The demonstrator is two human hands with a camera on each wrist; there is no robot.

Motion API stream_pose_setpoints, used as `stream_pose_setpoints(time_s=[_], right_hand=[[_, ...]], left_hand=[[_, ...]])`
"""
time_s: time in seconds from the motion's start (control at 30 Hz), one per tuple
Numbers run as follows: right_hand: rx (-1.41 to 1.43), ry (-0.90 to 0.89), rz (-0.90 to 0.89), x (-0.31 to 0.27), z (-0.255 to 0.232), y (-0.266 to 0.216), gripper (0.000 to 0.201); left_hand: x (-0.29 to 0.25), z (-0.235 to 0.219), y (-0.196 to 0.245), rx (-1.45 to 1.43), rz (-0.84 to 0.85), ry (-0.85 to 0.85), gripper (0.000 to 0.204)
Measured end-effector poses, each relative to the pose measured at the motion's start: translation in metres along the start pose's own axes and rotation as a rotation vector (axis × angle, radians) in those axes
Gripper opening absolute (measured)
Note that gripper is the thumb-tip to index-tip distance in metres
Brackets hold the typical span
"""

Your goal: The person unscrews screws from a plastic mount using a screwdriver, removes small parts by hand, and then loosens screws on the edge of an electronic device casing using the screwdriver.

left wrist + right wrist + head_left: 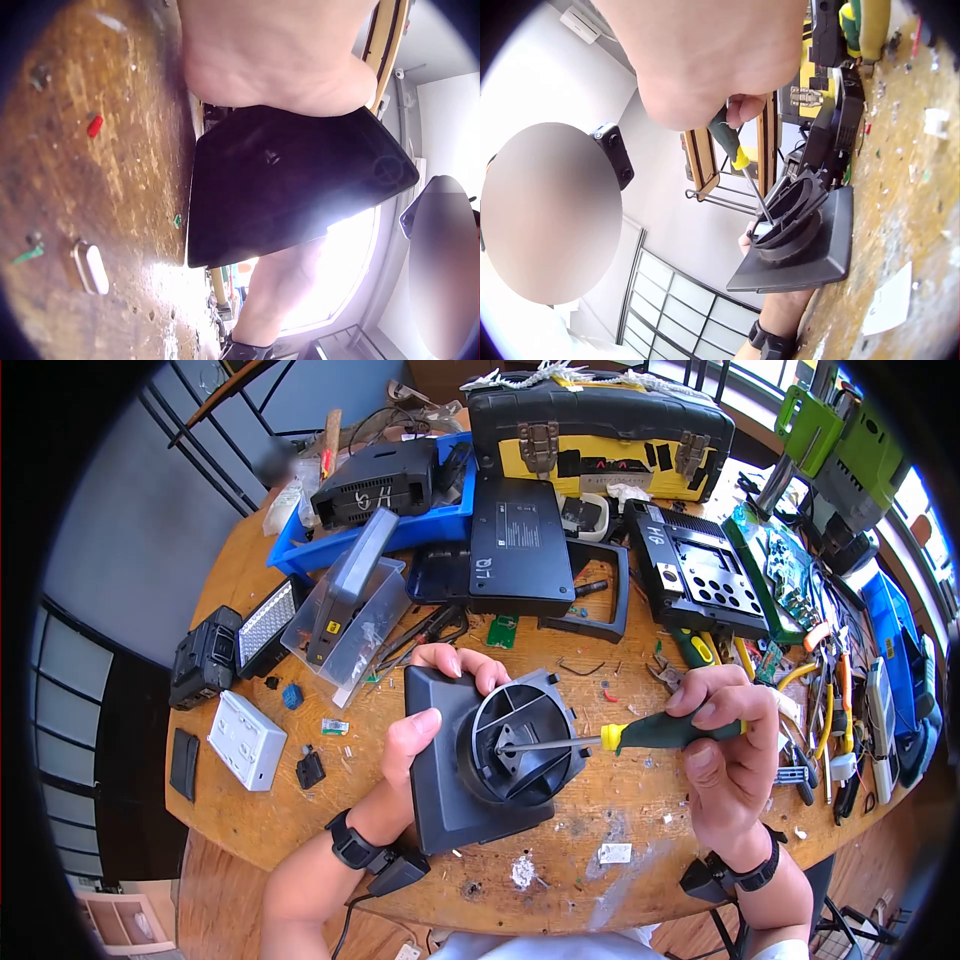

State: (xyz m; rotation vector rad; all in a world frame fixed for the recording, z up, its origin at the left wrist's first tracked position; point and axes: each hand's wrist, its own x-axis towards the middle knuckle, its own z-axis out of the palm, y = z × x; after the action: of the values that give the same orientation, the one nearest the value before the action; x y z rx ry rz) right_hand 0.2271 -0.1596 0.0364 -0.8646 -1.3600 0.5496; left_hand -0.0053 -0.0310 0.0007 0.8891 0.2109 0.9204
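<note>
A black plastic part with a square plate (440,800) and a round ribbed collar (480,760) is tilted above the table, gripped at its left and top edges by the left hand (425,725). The right hand (735,760) holds a screwdriver by its dark green handle (665,733), fingers curled round it. The metal shaft (560,744) runs left into the collar, its tip at the small centre piece. In the right wrist view the shaft (757,189) also enters the collar (791,217). The left wrist view shows the plate's dark flat face (285,187) below the left hand (277,60).
Behind lie a flat black box (518,545), a blue tray (290,550) with black devices, and a clear bin (375,625). A black and yellow toolbox (600,430) stands at the back. Pliers and cutters (825,710) crowd the right; a white box (245,740) is at left.
</note>
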Motion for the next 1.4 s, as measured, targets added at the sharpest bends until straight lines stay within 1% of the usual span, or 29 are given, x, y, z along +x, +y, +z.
stream_pose_setpoints(time_s=[0.07, 0.2, 0.3, 0.37, 0.4, 0.47, 0.5, 0.57, 0.6, 0.63, 0.73, 0.77, 0.83, 0.87, 0.9, 0.97, 1.0, 1.07, 1.1, 1.17, 1.2, 1.23, 1.3, 1.33, 1.4], right_hand=[[0.005, 0.019, 0.010, 0.000, -0.001, 0.002, 0.026], [-0.005, 0.015, 0.003, 0.000, -0.004, 0.001, 0.027], [-0.053, -0.035, -0.014, 0.002, -0.006, -0.001, 0.026], [-0.130, 0.026, -0.045, 0.005, -0.003, -0.003, 0.033], [-0.130, 0.027, -0.046, 0.006, -0.005, -0.005, 0.033], [-0.508, 0.044, -0.066, 0.004, -0.012, -0.012, 0.040], [-0.510, 0.045, -0.067, 0.003, -0.016, -0.012, 0.040], [-0.406, 0.050, 0.077, 0.002, -0.024, -0.012, 0.047], [-0.336, 0.067, 0.122, 0.004, -0.022, -0.015, 0.040], [-0.338, 0.069, 0.121, 0.005, -0.022, -0.015, 0.040], [-0.324, 0.012, 0.145, 0.012, -0.024, -0.016, 0.020], [-0.327, 0.015, 0.144, 0.013, -0.022, -0.015, 0.020], [-0.046, 0.062, 0.083, 0.015, -0.016, -0.010, 0.027], [0.044, 0.028, 0.098, 0.012, -0.017, -0.007, 0.034], [0.043, 0.029, 0.101, 0.011, -0.021, -0.007, 0.034], [-0.099, -0.059, 0.154, 0.011, -0.031, -0.007, 0.031], [-0.097, -0.056, 0.156, 0.011, -0.035, -0.011, 0.031], [-0.341, -0.159, 0.301, 0.014, -0.040, -0.019, 0.029], [-0.339, -0.157, 0.303, 0.014, -0.039, -0.015, 0.029], [-0.203, -0.099, 0.089, 0.015, -0.033, -0.004, 0.028], [-0.135, -0.090, 0.069, 0.017, -0.029, -0.007, 0.029], [-0.136, -0.089, 0.071, 0.019, -0.029, -0.008, 0.029], [-0.232, -0.168, -0.045, 0.022, -0.030, -0.011, 0.030], [-0.234, -0.167, -0.042, 0.021, -0.033, -0.015, 0.030], [-0.340, -0.296, 0.079, 0.017, -0.044, -0.022, 0.032]], left_hand=[[0.003, 0.000, 0.000, -0.018, 0.002, -0.017, 0.050], [0.003, 0.004, 0.001, 0.002, 0.000, 0.008, 0.050], [0.004, 0.005, 0.004, 0.019, -0.012, 0.004, 0.050], [0.005, 0.006, 0.005, 0.027, -0.026, -0.003, 0.050], [0.007, 0.006, 0.005, 0.052, -0.032, -0.006, 0.050], [0.007, 0.008, 0.006, 0.075, -0.040, -0.010, 0.050], [0.007, 0.010, 0.007, 0.090, -0.040, -0.006, 0.050], [0.007, 0.012, 0.007, 0.102, -0.044, -0.005, 0.050], [0.007, 0.013, 0.008, 0.112, -0.051, -0.005, 0.050], [0.008, 0.014, 0.008, 0.123, -0.058, -0.005, 0.049], [0.010, 0.015, 0.008, 0.133, -0.058, -0.012, 0.049], [0.011, 0.014, 0.008, 0.133, -0.058, -0.016, 0.049], [0.011, 0.012, 0.006, 0.111, -0.049, -0.021, 0.050], [0.010, 0.012, 0.006, 0.108, -0.050, -0.021, 0.050], [0.010, 0.013, 0.006, 0.105, -0.050, -0.021, 0.050], [0.010, 0.012, 0.007, 0.103, -0.053, -0.021, 0.050], [0.011, 0.011, 0.007, 0.119, -0.050, -0.029, 0.051], [0.010, 0.012, 0.009, 0.135, -0.051, -0.038, 0.051], [0.009, 0.013, 0.011, 0.125, -0.083, -0.048, 0.050], [0.006, 0.014, 0.013, 0.115, -0.120, -0.058, 0.050], [0.004, 0.013, 0.013, 0.109, -0.119, -0.076, 0.050], [0.002, 0.013, 0.012, 0.103, -0.116, -0.094, 0.050], [-0.002, 0.010, 0.009, 0.098, -0.092, -0.079, 0.051], [-0.003, 0.009, 0.007, 0.095, -0.065, -0.062, 0.051], [-0.004, 0.009, 0.007, 0.118, -0.051, -0.059, 0.052]])
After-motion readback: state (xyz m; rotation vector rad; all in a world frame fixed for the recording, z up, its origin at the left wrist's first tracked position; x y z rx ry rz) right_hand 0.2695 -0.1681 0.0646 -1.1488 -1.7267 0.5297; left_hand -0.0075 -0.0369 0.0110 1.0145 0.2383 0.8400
